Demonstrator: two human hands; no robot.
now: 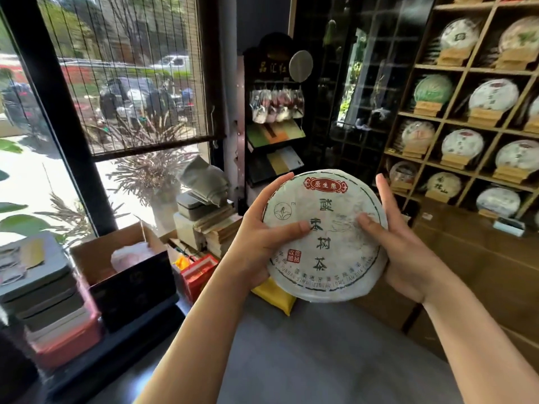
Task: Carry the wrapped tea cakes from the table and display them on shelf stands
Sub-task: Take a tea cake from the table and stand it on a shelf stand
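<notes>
Both forearms are bare, with no sleeve visible. The left hand (pixel 262 237) and the right hand (pixel 408 252) are bare. The fingernails are short and unpainted.

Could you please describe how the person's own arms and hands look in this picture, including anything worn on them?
Both forearms are bare, with no sleeve in view up to the frame edge. The left hand and the right hand wear no gloves, and no ring, watch or bracelet shows. The visible thumbnails are short and look unpainted.
</notes>
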